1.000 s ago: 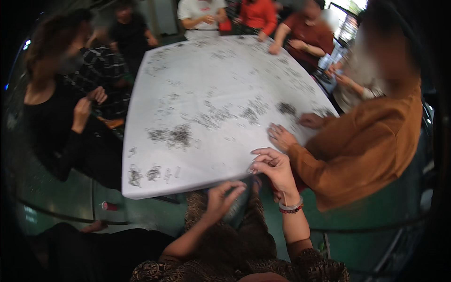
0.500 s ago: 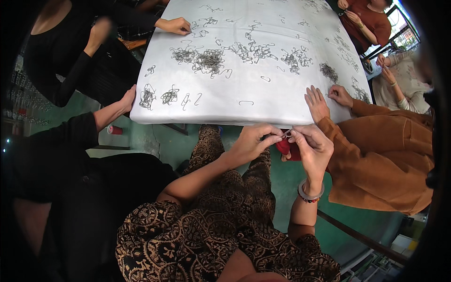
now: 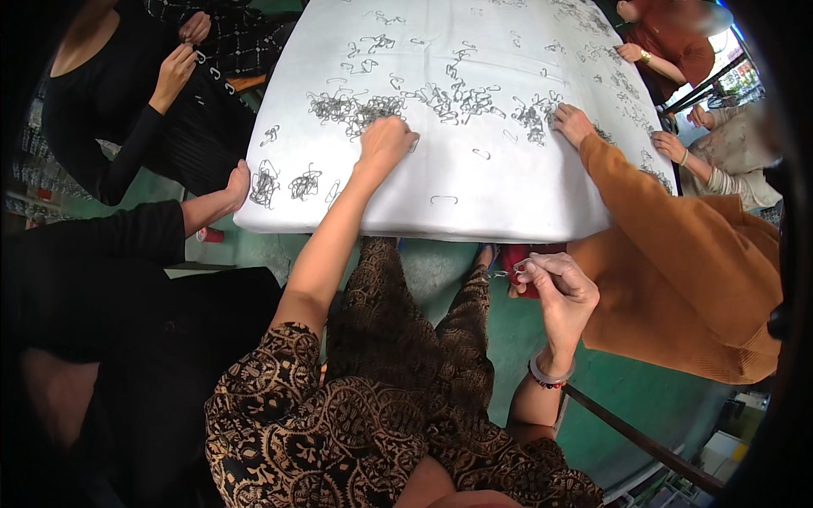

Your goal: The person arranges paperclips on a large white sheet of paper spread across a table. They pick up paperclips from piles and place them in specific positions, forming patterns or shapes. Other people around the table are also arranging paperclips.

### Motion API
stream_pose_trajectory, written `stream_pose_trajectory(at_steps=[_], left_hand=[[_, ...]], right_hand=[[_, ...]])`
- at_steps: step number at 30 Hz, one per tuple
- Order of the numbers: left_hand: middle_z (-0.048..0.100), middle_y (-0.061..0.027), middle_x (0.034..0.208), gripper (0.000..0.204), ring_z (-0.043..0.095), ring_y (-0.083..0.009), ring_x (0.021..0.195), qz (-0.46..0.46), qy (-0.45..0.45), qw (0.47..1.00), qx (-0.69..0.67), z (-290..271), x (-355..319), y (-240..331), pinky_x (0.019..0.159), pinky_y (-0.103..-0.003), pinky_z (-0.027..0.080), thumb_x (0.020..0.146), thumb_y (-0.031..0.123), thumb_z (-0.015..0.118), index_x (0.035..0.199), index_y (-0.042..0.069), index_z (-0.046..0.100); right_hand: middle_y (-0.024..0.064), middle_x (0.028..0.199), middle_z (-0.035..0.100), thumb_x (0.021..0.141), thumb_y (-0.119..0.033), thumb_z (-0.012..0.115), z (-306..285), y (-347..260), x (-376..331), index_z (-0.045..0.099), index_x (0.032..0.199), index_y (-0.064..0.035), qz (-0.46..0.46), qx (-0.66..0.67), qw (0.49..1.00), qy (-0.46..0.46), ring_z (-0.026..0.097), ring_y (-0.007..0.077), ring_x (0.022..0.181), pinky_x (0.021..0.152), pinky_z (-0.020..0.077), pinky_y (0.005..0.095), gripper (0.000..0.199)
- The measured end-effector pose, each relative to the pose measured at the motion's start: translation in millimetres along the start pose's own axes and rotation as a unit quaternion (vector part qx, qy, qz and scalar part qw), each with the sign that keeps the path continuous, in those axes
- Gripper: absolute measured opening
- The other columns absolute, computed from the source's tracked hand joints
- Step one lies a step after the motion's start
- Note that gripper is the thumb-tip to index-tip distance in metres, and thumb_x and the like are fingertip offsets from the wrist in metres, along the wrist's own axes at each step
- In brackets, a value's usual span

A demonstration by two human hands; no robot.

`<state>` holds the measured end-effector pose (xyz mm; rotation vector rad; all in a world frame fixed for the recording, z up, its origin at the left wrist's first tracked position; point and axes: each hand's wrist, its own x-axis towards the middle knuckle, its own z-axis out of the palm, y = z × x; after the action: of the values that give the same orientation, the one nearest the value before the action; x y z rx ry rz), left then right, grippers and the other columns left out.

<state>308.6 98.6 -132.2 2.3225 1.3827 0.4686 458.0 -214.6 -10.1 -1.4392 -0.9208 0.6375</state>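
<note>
My left hand [image 3: 385, 146] reaches onto the white-covered table [image 3: 474, 190], at the near side of a tangled pile of bent wire hooks [image 3: 334, 107]. Its fingers are curled, and whatever they grip is hidden; a grey bit of wire shows beside the hand. In front of my body, off the table's edge, my right hand [image 3: 561, 284] pinches a wire hook [image 3: 523, 265] between thumb and fingertips. Small metal links appear to hang to the left of that hook.
More hooks [image 3: 461, 102] lie scattered over the table, with small heaps [image 3: 305, 184] at the near left. Co-workers stand around it; a brown-sleeved arm [image 3: 622, 173] reaches in from the right, and another person's hand [image 3: 235, 186] touches the left edge. A red spool [image 3: 210, 235] is below left.
My left hand has left my right hand and moved forward to the hook pile. My right hand stays nearly in place with its hook. The brown-sleeved person's hand has reached farther in.
</note>
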Motion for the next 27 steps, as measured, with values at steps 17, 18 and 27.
stream_pose_trajectory(at_steps=[17, 18, 27], left_hand=[[0.061, -0.0237, 0.093, 0.012, 0.061, -0.0398, 0.088, 0.052, 0.099, 0.991, -0.078, -23.4, -103.6, 1.5, 0.078, -0.045, 0.049, 0.089, 0.005, 0.049, 0.098, 0.000, 0.055], [0.063, -0.0222, 0.093, 0.011, 0.062, -0.0395, 0.087, 0.043, 0.112, 0.991, -0.066, -36.5, -108.9, -8.4, 0.076, -0.045, 0.050, 0.089, 0.007, 0.052, 0.098, 0.001, 0.057], [0.067, -0.0165, 0.083, 0.012, 0.064, -0.0329, 0.083, 0.081, 0.068, 0.994, 0.030, -42.8, -131.7, -19.9, 0.075, -0.042, 0.051, 0.085, 0.014, 0.060, 0.086, 0.003, 0.066]], right_hand=[[0.0148, 0.082, 0.063, 0.085, 0.013, 0.060, 0.3, -8.7, -31.0, 0.064, 0.094, 0.0112, -0.071, -0.003, 0.997, 0.010, 0.061, 0.0164, 0.065, 0.054, 0.0539, 0.0281, 0.010], [0.0148, 0.082, 0.063, 0.085, 0.013, 0.060, 0.7, -8.6, -32.6, 0.064, 0.094, 0.0111, -0.074, -0.002, 0.997, 0.008, 0.061, 0.0163, 0.065, 0.053, 0.0535, 0.0278, 0.010], [0.0150, 0.085, 0.065, 0.082, 0.014, 0.063, -0.8, -5.2, -41.8, 0.066, 0.089, 0.0087, -0.067, -0.003, 0.997, 0.027, 0.064, 0.0162, 0.068, 0.056, 0.0526, 0.0240, 0.009]])
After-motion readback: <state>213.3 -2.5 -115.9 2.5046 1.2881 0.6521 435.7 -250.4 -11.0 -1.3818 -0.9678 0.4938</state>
